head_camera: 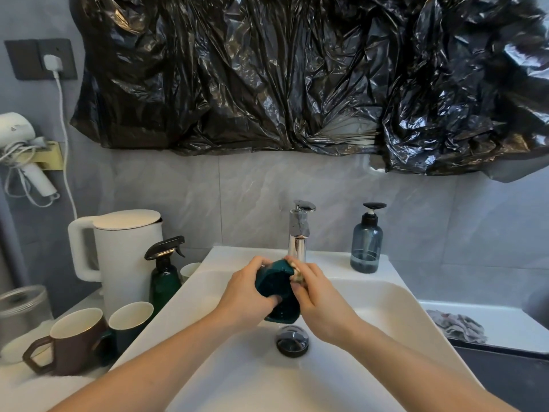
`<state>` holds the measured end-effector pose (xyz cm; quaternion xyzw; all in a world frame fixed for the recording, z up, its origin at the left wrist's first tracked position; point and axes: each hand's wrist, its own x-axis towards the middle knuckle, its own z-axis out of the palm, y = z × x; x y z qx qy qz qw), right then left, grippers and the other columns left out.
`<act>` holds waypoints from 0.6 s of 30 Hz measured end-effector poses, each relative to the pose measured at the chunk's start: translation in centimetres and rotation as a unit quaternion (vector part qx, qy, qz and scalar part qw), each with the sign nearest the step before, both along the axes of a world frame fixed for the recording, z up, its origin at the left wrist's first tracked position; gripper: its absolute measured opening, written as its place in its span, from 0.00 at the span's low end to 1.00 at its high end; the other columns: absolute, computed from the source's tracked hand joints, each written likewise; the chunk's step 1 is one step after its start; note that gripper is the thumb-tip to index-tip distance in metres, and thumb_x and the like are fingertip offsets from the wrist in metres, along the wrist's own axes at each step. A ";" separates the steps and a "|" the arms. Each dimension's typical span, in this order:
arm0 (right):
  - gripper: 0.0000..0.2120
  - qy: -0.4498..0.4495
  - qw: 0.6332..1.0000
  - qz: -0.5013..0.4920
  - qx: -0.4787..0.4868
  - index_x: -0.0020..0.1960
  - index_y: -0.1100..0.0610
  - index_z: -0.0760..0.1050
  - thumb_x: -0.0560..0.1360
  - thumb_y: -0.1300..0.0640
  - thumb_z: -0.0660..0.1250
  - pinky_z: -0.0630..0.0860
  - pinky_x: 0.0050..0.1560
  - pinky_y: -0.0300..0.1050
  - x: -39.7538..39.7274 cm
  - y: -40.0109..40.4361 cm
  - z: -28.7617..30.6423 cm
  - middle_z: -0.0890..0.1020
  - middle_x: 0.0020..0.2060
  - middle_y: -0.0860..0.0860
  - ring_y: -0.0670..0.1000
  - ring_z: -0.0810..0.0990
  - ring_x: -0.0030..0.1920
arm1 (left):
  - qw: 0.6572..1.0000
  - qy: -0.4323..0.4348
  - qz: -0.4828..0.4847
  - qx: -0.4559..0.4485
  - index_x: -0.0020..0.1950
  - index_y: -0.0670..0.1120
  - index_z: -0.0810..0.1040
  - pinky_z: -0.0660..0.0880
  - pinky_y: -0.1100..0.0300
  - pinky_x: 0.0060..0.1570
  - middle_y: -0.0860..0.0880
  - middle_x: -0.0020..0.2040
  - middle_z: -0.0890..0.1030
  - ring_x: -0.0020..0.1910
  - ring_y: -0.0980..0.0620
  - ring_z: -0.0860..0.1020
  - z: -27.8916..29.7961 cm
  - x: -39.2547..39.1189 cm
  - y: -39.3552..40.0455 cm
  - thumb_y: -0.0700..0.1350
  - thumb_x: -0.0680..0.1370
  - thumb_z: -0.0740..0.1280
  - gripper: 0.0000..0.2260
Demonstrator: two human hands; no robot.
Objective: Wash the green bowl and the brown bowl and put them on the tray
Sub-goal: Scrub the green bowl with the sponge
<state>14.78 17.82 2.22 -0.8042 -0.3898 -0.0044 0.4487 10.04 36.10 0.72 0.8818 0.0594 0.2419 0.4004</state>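
I hold the dark green bowl (276,289) tilted on its side over the white sink (395,346), just below the chrome faucet (298,233). My left hand (243,295) grips its outer wall from the left. My right hand (320,301) holds it from the right, with the fingers at its cream-coloured rim. The brown bowl (77,349), mug-shaped with a handle and a cream inside, stands upright on the white surface (20,382) left of the sink. I cannot tell whether that surface is the tray.
Beside the brown bowl stand another dark green cup (130,322), a green spray bottle (165,278) and a white kettle (124,257). A blue soap dispenser (367,245) sits at the sink's back right. The drain plug (292,340) lies under my hands. A crumpled rag (457,325) lies on the right ledge.
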 end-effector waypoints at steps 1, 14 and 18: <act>0.23 -0.011 1.000 -0.005 -0.010 0.81 0.44 0.58 0.87 0.54 0.55 0.74 0.71 0.43 0.0 0.1 0.0 0.67 0.70 0.44 0.48 0.70 0.71 | 1.000 0.003 -0.006 0.005 0.59 0.59 0.75 0.83 0.58 0.53 0.58 0.52 0.84 0.53 0.57 0.82 0.0 -0.1 -0.1 0.42 0.72 0.80 0.22; 0.21 0.037 0.996 0.054 0.060 0.72 0.32 0.62 0.86 0.55 0.56 0.78 0.65 0.45 -0.4 0.6 -0.1 0.78 0.65 0.43 0.46 0.78 0.64 | 0.990 -0.115 0.060 -0.051 0.56 0.55 0.79 0.81 0.49 0.56 0.61 0.49 0.83 0.51 0.59 0.80 0.8 -0.2 0.0 0.42 0.85 0.65 0.08; 0.23 -0.012 0.998 0.037 0.051 0.78 0.39 0.59 0.86 0.55 0.57 0.66 0.67 0.28 -0.6 0.5 0.2 0.67 0.73 0.40 0.36 0.67 0.70 | 0.994 -0.105 0.027 -0.011 0.54 0.55 0.78 0.81 0.47 0.54 0.58 0.47 0.84 0.49 0.57 0.81 0.2 -0.1 -0.4 0.41 0.84 0.67 0.08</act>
